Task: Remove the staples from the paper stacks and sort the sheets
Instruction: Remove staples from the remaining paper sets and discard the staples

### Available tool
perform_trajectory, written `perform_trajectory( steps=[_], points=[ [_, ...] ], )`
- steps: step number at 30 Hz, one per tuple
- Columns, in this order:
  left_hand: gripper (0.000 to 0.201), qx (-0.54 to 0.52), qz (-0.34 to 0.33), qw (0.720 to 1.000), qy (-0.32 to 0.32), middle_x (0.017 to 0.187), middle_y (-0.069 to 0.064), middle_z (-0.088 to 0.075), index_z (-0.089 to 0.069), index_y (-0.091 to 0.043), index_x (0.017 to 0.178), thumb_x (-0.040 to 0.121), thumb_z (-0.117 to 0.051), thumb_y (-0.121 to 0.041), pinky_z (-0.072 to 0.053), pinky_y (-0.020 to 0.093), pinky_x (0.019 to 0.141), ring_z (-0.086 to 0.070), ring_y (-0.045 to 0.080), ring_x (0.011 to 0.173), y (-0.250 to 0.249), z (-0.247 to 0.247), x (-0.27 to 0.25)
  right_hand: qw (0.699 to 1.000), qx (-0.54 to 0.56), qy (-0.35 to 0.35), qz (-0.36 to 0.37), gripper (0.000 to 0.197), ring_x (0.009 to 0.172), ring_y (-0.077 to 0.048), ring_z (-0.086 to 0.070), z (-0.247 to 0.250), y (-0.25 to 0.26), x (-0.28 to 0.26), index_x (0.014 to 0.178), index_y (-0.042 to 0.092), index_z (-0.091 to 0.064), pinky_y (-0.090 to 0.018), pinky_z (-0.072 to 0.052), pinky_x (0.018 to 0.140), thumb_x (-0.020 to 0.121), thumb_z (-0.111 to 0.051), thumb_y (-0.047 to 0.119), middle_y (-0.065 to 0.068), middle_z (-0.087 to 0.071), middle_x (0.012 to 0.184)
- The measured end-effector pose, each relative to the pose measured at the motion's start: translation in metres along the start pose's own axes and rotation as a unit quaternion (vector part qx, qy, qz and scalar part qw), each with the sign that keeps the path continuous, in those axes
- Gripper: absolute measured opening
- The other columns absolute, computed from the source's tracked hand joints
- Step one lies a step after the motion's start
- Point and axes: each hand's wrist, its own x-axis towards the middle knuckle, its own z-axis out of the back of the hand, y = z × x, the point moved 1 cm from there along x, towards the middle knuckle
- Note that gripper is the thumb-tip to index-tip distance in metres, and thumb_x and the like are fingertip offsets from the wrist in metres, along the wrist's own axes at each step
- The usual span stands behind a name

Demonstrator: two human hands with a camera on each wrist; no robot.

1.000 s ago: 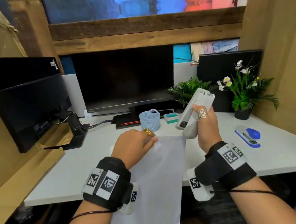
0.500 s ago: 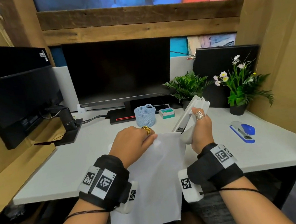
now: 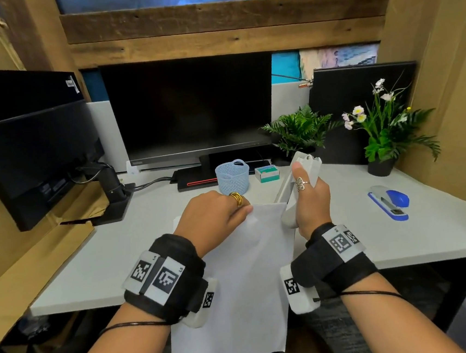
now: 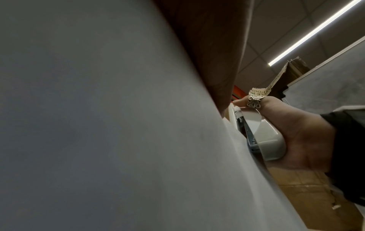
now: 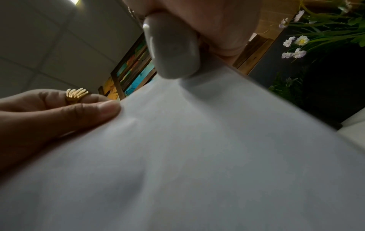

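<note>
A white paper stack (image 3: 245, 283) hangs over the desk's front edge, and my left hand (image 3: 216, 217) pinches its top edge (image 5: 138, 112) between thumb and fingers. My right hand (image 3: 310, 197) grips a white stapler (image 3: 297, 181) upright, thumb along its top, with its lower end at the paper's top right corner. The left wrist view shows the stapler (image 4: 262, 137) in my right hand (image 4: 308, 136) beside the paper (image 4: 98, 125). In the right wrist view the stapler's rounded end (image 5: 171, 46) sits just above the sheet (image 5: 197, 156). No staple is visible.
A blue and grey stapler (image 3: 391, 203) lies on the white desk (image 3: 120, 258) to the right. A light blue mesh basket (image 3: 232, 178) and a small staple box (image 3: 267, 173) stand before the monitor (image 3: 188, 109). Two potted plants (image 3: 387, 133) stand at the back right.
My right hand has brought the white stapler down from above the desk to the paper's top right corner. The left hand keeps its pinch on the top edge.
</note>
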Motion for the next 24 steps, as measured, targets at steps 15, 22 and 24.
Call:
perform_trajectory(
  steps=[15,22,24],
  points=[
    [0.040,0.008,-0.049,0.999,0.005,0.092,-0.001,-0.065,-0.060,-0.027,0.116,0.100,-0.029,-0.046,-0.027,0.021,0.062,-0.057,0.015,0.086,-0.007,-0.009,0.002,0.999,-0.042,0.022,0.016,0.019,0.092,-0.029,-0.066,0.002,-0.002,0.001,0.076,0.026,-0.064,-0.053,-0.052,0.086,0.090,-0.058,0.038,-0.003,-0.068,0.085],
    [0.040,0.008,-0.042,0.999,0.017,0.085,-0.003,-0.060,-0.059,-0.028,0.118,0.100,-0.028,-0.045,-0.028,0.021,0.063,-0.048,0.011,0.074,-0.008,-0.016,0.001,0.998,0.001,0.038,-0.051,0.024,0.080,-0.018,-0.060,0.015,0.003,0.001,0.078,0.022,-0.059,-0.031,-0.050,0.070,0.093,-0.051,0.039,0.000,-0.061,0.080],
    [0.040,0.002,-0.040,0.999,0.015,0.088,-0.002,-0.062,-0.058,-0.028,0.119,0.100,-0.028,-0.046,-0.028,0.020,0.063,-0.044,0.009,0.073,-0.006,-0.015,0.001,0.997,0.028,0.032,-0.066,0.026,0.070,-0.012,-0.056,0.020,0.007,0.002,0.077,0.021,-0.056,-0.024,-0.043,0.060,0.095,-0.048,0.038,0.001,-0.057,0.075]
  ],
)
